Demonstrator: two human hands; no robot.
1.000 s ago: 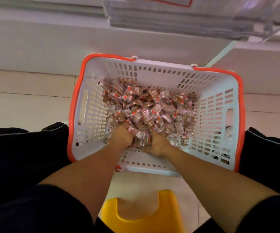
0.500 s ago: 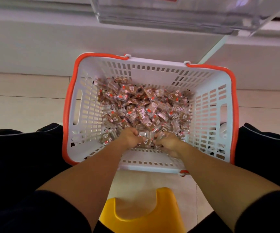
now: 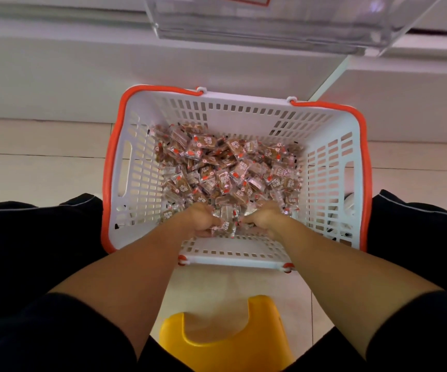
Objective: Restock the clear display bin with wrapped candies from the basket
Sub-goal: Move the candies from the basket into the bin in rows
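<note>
Both bare forearms reaching forward toward 12 o'clock, left hand [image 3: 200, 220] and right hand [image 3: 265, 218] side by side, fingers curled closed around wrapped candies [image 3: 226, 224]

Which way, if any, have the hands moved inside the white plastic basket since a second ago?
No real shift: the left hand and right hand remain beside the near wall of the white, orange-rimmed plastic basket, clutching wrapped candies between them.

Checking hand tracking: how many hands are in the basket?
2. The left hand and right hand are both at the near end of the basket, gripping wrapped candies. Fingers partly hidden by wrappers.
</note>
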